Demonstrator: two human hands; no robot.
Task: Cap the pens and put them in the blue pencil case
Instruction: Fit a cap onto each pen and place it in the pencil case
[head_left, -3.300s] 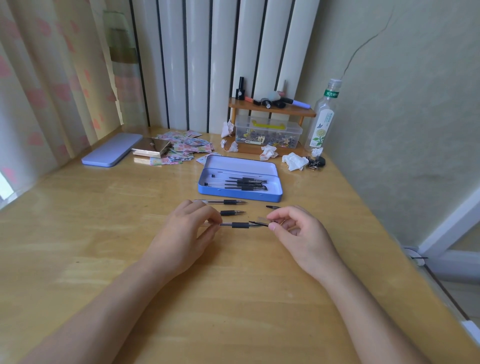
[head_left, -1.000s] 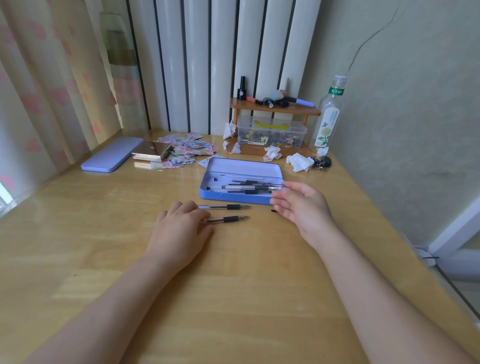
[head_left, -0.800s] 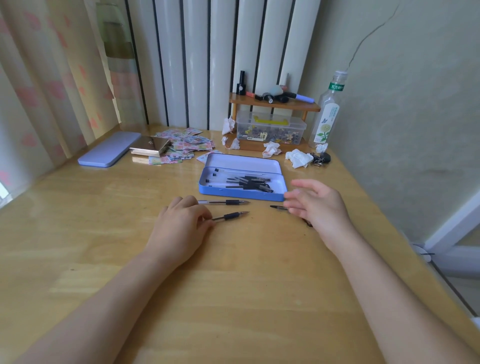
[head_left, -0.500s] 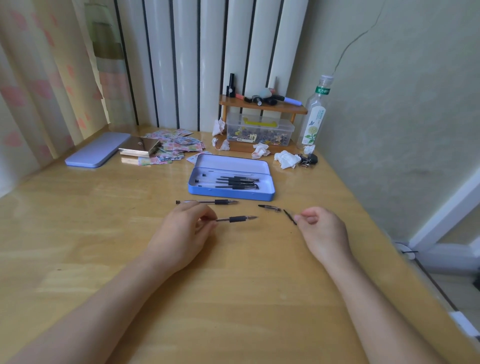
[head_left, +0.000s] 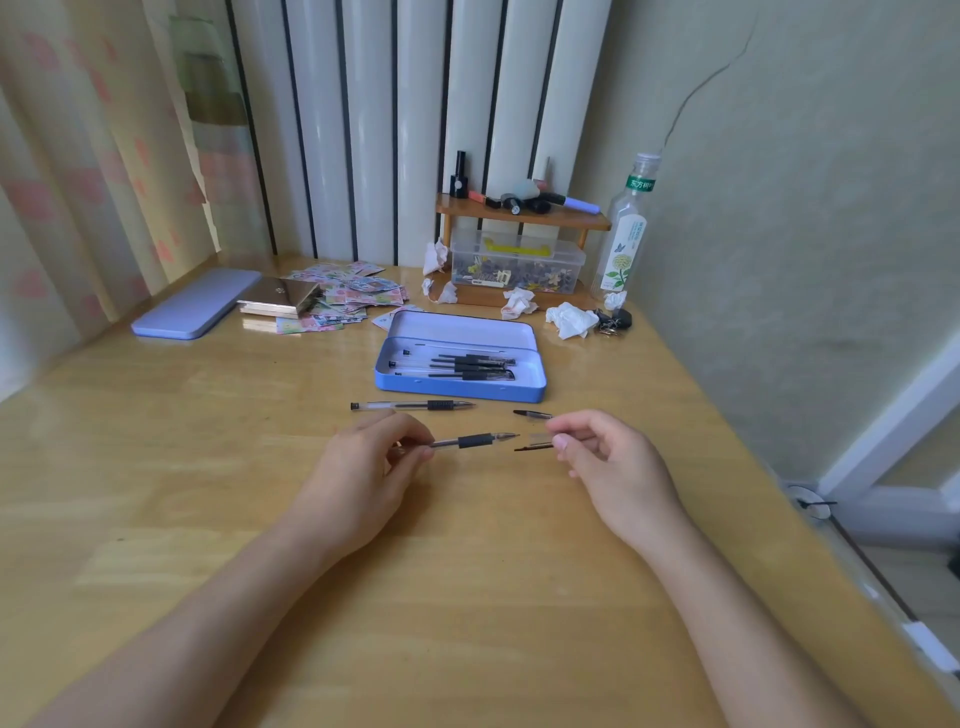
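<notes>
Near the desk's middle, the left hand (head_left: 358, 467) pinches a pen (head_left: 470, 440) by its barrel, tip pointing right. Facing it, the right hand (head_left: 608, 457) pinches a cap (head_left: 535, 444), just short of the tip. Capping is underway; next, line up and push. Behind, the case (head_left: 460, 387) lies open, another pen (head_left: 413, 405) and cap (head_left: 532, 413) waiting.

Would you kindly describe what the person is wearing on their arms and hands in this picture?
Nothing shows on either one. The left hand and right hand are bare, with no gloves, rings, watch or bracelet in view. Both forearms are uncovered right down to the lower edge of the picture, so no sleeve appears. The fingernails look short and unpainted.
</notes>
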